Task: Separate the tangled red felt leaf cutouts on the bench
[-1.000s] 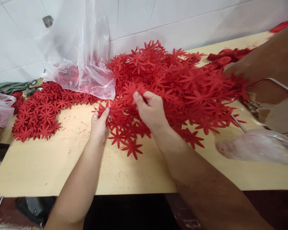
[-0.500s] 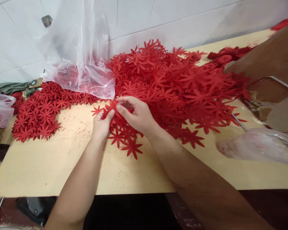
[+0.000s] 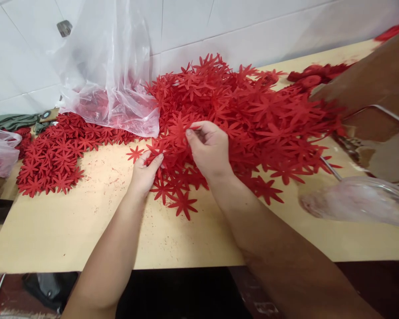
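Note:
My left hand (image 3: pixel 146 170) is closed, thumb over fingers, on red star-shaped fabric petals at the near left edge of a big loose heap (image 3: pixel 232 106). My right hand (image 3: pixel 210 148) pinches the tip of a red petal piece (image 3: pixel 179 128) above the heap; how far that piece reaches among the others is hard to make out. Below and between the hands, several loose red petal pieces (image 3: pixel 182 204) lie on the tabletop. A single small one (image 3: pixel 134 153) rests just left of my left hand.
Denser red petal pieces (image 3: pixel 49 164) are piled at the left. Behind them a clear plastic bag (image 3: pixel 109 102) hangs against the tiled wall (image 3: pixel 193 26). To the right are a brown cardboard piece (image 3: pixel 369 88), a metal rod (image 3: pixel 330 168) and a clear plastic container (image 3: pixel 359 201).
My right hand has moved right and away from my left hand, now pinching a petal piece over the heap. My left hand has shifted slightly right.

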The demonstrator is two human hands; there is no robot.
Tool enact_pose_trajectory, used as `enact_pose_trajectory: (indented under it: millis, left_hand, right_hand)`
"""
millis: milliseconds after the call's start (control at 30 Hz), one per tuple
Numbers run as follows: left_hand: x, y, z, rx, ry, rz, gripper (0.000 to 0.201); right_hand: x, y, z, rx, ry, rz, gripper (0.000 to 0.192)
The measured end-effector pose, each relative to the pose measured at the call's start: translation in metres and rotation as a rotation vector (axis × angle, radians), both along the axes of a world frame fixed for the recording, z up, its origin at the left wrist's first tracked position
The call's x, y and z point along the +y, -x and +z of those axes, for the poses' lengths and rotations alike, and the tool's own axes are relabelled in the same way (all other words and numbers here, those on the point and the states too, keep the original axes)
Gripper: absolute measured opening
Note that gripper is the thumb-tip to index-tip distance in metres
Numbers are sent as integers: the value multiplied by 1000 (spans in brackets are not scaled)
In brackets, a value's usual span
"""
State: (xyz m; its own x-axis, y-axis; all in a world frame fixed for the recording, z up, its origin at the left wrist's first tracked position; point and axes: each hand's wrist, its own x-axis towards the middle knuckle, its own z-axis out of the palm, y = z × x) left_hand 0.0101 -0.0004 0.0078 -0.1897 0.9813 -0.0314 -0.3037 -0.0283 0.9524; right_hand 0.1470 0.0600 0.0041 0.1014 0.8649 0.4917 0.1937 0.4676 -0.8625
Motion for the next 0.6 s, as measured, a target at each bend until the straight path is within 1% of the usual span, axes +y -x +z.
enact_pose_trajectory:
  millis: [67,133,167,200,233,267,333,367,400,467,500,600]
  left_hand:
    - [0,0,0,8,6,-6,33]
    - [0,1,1,57,6,-10,30]
    - [-1,1,1,88,4,-12,31]
    - [-1,2,2,114,1,-14,33]
    - [0,2,2,131,-1,-15,35]
    - [0,2,2,138,-1,-15,37]
    - [1,3,1,131,13,-9,38]
    - [1,3,1,120,24,3,37]
    - [2,3,1,111,35,18,36]
    - [3,3,0,105,32,29,38]
    - [3,3,0,109,17,20,41]
    - [1,3,0,151,-24,-46,52]
  right_hand:
    - [4,-6,-2,-121,-83,-110,22]
    - [2,-8,1,-239,-146,-178,35]
    - [-1,-7,4,-269,-166,-181,39]
    - [-6,-4,8,-272,-170,-146,39]
    - [-11,0,11,-250,-151,-64,36]
    - [-16,4,15,-214,-104,59,32]
    - [-24,12,19,-139,39,320,29]
    - [-27,16,20,-107,109,406,28]
    - [-29,19,20,-76,165,455,27]
    - [-29,22,19,4,232,482,25]
    - [-29,23,18,57,258,501,25]
    - [-27,23,17,195,345,637,27]
